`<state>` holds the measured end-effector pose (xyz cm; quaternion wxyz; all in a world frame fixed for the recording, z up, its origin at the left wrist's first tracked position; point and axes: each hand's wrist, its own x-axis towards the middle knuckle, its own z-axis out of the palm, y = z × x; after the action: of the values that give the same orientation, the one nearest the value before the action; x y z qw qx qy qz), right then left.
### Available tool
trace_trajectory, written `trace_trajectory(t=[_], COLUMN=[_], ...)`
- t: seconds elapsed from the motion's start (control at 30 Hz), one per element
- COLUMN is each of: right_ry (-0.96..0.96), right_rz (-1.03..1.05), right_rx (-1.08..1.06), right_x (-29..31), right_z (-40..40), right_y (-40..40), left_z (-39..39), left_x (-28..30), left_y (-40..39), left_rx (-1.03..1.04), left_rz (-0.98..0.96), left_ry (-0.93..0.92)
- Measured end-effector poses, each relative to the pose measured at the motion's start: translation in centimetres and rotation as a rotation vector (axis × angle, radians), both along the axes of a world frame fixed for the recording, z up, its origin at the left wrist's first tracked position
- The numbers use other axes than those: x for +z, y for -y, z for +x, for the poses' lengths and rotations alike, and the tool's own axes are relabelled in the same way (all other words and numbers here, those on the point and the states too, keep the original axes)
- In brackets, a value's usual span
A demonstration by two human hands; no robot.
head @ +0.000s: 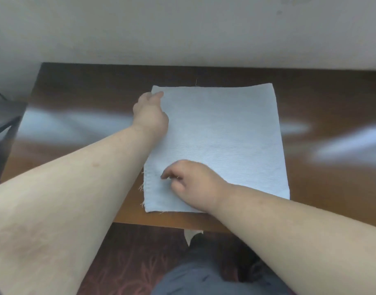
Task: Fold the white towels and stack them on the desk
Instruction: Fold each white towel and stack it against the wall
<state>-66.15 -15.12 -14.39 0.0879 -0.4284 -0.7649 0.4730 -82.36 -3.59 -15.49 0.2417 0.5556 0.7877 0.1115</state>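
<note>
Your fingers on the right hand [194,182] are curled downward, the tips drawn together against the white towel [221,135] near its lower left corner, low in the middle of the frame; whether they actually pinch a fold of cloth or only press on it, you cannot tell from this angle. Your left hand [149,112] lies at the towel's upper left corner, left of the frame's centre, fingers bent and bunched, the tips touching the cloth at its edge; again the grip itself is hidden by the back of the hand.

The towel lies flat and smooth, roughly square, in the middle of the frame on the dark brown desk [321,107], its near edge close to the desk's front edge. Frayed threads show along its left hem.

A dark object [4,124] sits at the far left edge. Patterned carpet [127,260] shows below the desk.
</note>
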Motion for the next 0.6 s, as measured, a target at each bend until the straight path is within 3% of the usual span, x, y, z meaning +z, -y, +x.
trace_trajectory(t=[0.07, 0.13, 0.2, 0.33, 0.47, 0.6], right_ry=[0.002, 0.098, 0.275, 0.581, 0.607, 0.633], right_rz=[0.14, 0.276, 0.319, 0.284, 0.383, 0.287], right_rx=[-0.272, -0.41, -0.337, -0.042, -0.129, -0.285], right_x=[0.3, 0.2, -0.8, -2.8, -2.9, -2.0], right_z=[3.2, 6.5, 9.9, 15.3, 18.1, 20.6], right_y=[-3.2, -6.8, -10.0, -11.5, -9.3, -5.0], left_z=[1.8, 4.8, 8.2, 12.2, 13.4, 15.1], left_x=[0.2, 0.3, 0.0, -1.0, -1.1, -0.7], left_y=[1.6, 4.0, 6.4, 8.8, 7.3, 5.3], left_rx=[-0.015, -0.095, -0.211, -0.299, -0.386, -0.543], left_rz=[0.127, 0.135, 0.024, -0.134, -0.142, -0.13], left_ry=[-0.079, -0.023, -0.007, -0.193, -0.308, -0.308])
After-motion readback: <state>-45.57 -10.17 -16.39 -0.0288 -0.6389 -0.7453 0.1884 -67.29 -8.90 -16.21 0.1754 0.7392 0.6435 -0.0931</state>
